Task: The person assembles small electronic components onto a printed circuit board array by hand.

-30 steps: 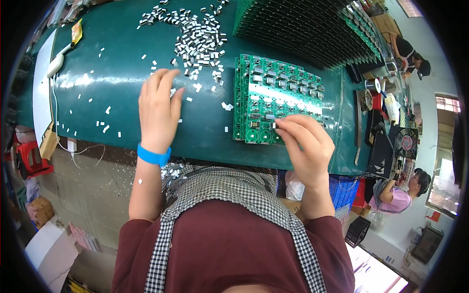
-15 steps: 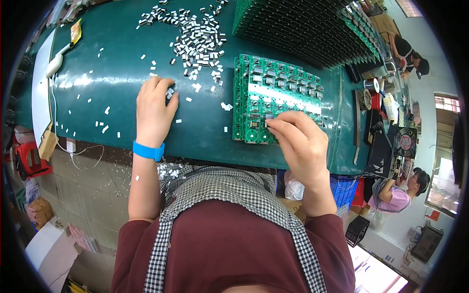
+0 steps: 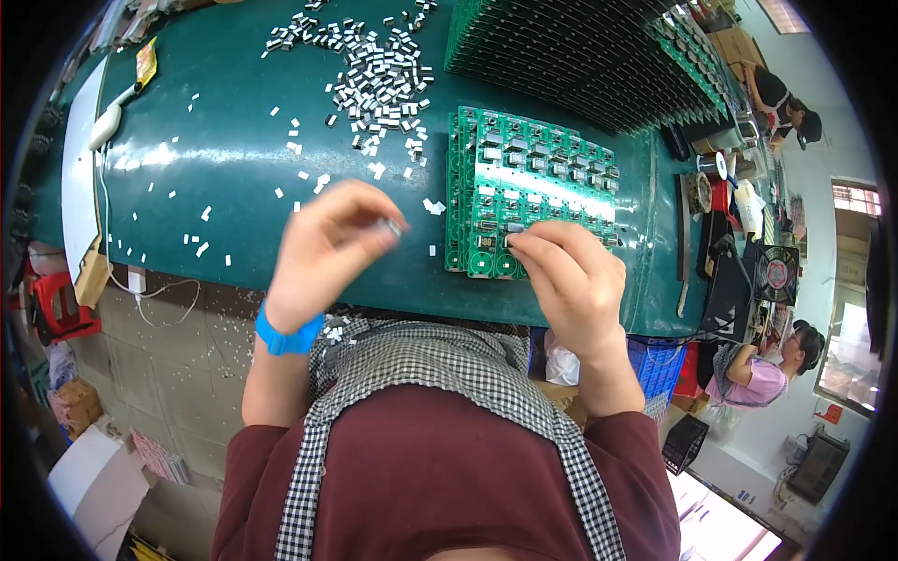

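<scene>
My left hand [image 3: 332, 248], with a blue band at the wrist, is closed in a pinch over the green tabletop. Between its thumb and fingers is a small white-and-grey electronic part [image 3: 391, 227], blurred by motion. To the right, my right hand [image 3: 572, 280] pinches at the lower part of a green circuit board [image 3: 547, 194]. A sliver of a small white part [image 3: 509, 240] shows at those fingertips, its rest hidden. Beside it a small digit display [image 3: 486, 241] is seated on the board. Rows of components cover this board, which lies on other boards.
Beyond my hands spreads a heap of small white-and-black parts [image 3: 379, 84]. Tall stacked green boards [image 3: 561, 47] stand at the far right. White scraps [image 3: 206, 213] dot the table's left. A solder spool [image 3: 713, 163] sits at the right; two people are farther off.
My left hand has moved right and nearer to me, lifting a small part off the table. My right hand stays at the same spot on the board, shifted only slightly.
</scene>
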